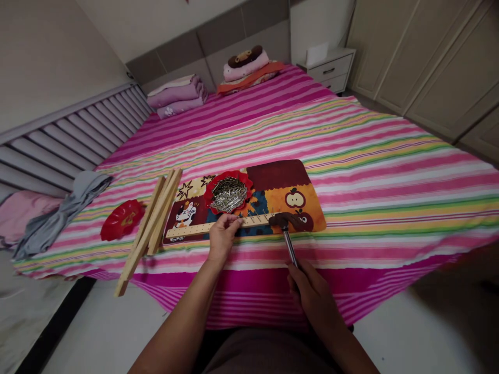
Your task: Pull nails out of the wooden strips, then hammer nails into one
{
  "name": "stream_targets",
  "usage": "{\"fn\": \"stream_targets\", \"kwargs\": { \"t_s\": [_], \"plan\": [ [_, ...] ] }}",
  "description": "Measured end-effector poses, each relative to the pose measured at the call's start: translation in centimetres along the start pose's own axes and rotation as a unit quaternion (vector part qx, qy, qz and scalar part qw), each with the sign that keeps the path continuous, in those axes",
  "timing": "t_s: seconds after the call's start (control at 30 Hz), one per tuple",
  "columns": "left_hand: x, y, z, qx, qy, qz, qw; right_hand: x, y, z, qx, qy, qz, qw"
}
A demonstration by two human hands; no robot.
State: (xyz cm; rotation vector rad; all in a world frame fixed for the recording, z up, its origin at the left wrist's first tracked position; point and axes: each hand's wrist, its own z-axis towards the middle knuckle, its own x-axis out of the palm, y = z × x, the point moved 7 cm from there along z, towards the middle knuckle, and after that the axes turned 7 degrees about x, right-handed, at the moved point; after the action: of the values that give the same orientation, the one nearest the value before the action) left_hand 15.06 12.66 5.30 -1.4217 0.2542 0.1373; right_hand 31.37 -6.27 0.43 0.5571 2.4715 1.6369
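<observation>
A thin wooden strip (187, 230) lies across a colourful cartoon mat (296, 182) on the striped bed, with several nails standing along it. My left hand (222, 236) is pinched closed at the strip's middle, on the strip or a nail; I cannot tell which. My right hand (310, 291) is closed round the handle of a hammer (287, 236), whose dark head rests at the strip's right end. A red scalloped dish (208, 189) full of nails sits just behind the strip.
Several loose wooden strips (150, 228) lie at the left, overhanging the bed edge. A second red dish (119, 219), grey cloth (62, 213), folded blankets (179, 96), pillows (247, 67) and a white nightstand (329, 65) are farther off.
</observation>
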Motion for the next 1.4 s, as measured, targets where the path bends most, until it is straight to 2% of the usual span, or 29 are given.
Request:
{"fn": "stream_targets", "kwargs": {
  "t_s": [0.2, 0.4, 0.7, 1.03, 1.23, 1.4],
  "plan": [
    [0.4, 0.3, 0.0, 0.015, 0.010, 0.028, 0.999, 0.0, -0.1, 0.1, 0.000, 0.004, 0.000, 1.000],
    [0.6, 0.3, 0.0, 0.025, 0.012, 0.079, 0.996, 0.0, 0.6, -0.2, -0.029, 0.004, -0.008, 1.000],
    [0.7, 0.0, -0.1, 0.028, -0.005, 0.068, 0.997, 0.2, -0.1, -0.2, -0.006, 0.007, 0.007, 1.000],
    [1.0, 0.0, -0.3, 0.044, 0.015, 0.122, 0.991, 0.2, 0.3, -0.2, -0.016, 0.003, -0.011, 1.000],
    [1.4, -0.6, -0.4, 0.063, 0.023, 0.159, 0.985, 1.0, 2.2, -0.5, -0.059, 0.014, -0.047, 0.997],
    [1.3, -0.7, -0.5, 0.072, 0.019, 0.168, 0.983, 2.3, 5.4, -0.1, -0.164, 0.003, -0.104, 0.981]
  ]
}}
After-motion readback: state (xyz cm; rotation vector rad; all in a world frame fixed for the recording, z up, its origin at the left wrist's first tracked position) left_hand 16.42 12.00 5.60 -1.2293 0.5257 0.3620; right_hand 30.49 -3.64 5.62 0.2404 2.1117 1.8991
